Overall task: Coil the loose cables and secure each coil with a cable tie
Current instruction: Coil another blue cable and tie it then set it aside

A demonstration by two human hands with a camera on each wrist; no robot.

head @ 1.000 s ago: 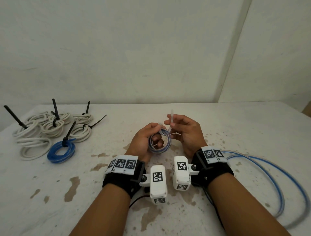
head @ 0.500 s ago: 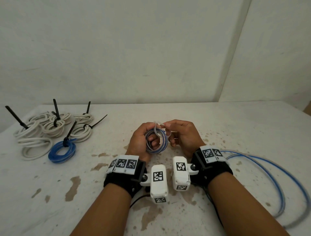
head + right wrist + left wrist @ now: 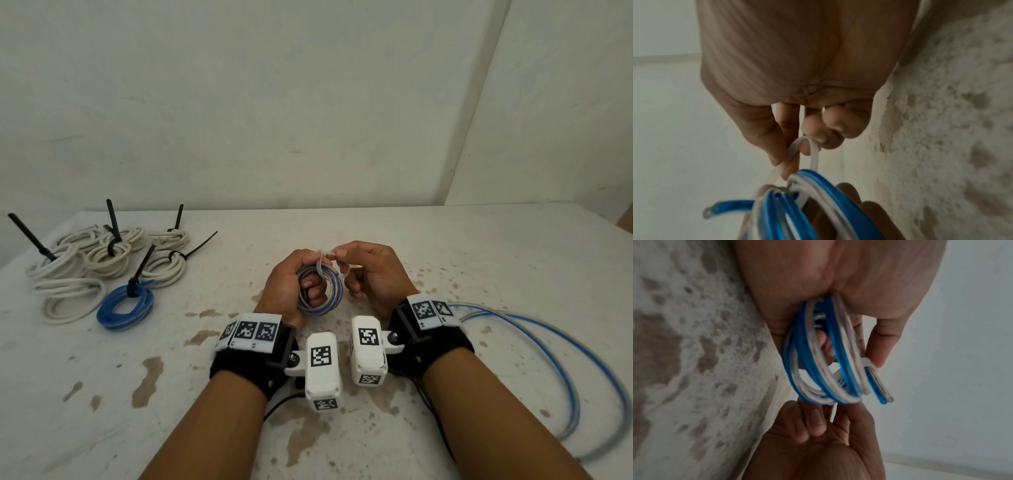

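Observation:
My left hand (image 3: 294,281) grips a small coil of blue and clear cable (image 3: 329,298) above the middle of the table, fingers curled through its centre. In the left wrist view the coil (image 3: 818,363) hangs from the palm with its cut end sticking out. A white cable tie (image 3: 325,262) loops over the top of the coil. My right hand (image 3: 368,274) pinches the tie (image 3: 795,151) between thumb and forefinger, bent into a loop right beside the coil (image 3: 797,203).
Several white coils (image 3: 102,260) and a blue coil (image 3: 125,305), each bound with a black tie, lie at the back left. A loose blue and clear cable (image 3: 548,346) curves over the stained table (image 3: 479,260) on the right. Walls stand close behind.
The white tie stood upright in my right hand a second ago; now it is bent over the coil's top. Both hands have moved slightly closer together.

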